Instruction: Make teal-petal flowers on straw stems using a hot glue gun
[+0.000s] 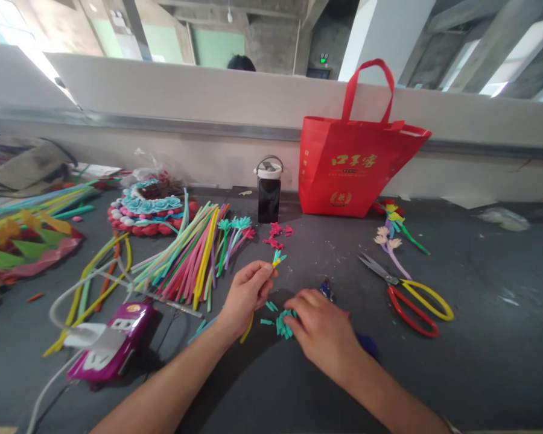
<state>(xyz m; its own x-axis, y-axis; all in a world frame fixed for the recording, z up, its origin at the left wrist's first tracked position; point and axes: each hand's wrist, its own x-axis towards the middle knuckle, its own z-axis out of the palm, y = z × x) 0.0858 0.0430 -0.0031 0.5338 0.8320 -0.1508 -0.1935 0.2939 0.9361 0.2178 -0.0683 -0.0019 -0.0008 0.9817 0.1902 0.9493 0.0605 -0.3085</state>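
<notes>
My left hand (247, 292) is closed in a pinch on a small yellow and teal pipe-cleaner flower (278, 259), its yellow stem trailing below the palm. My right hand (319, 328) lies palm down on the grey table, its fingertips closed on a little heap of short teal pipe-cleaner pieces (283, 325). A few more teal bits (270, 307) lie between the two hands. A dark blue object (326, 288) peeks out just behind the right hand.
A bundle of coloured pipe cleaners (194, 256) lies left of centre, with red pieces (275, 236) nearby. Scissors (409, 295) lie at right. A red bag (355, 163) and a black bottle (269, 191) stand at the back. A purple glue gun (113, 343) sits front left.
</notes>
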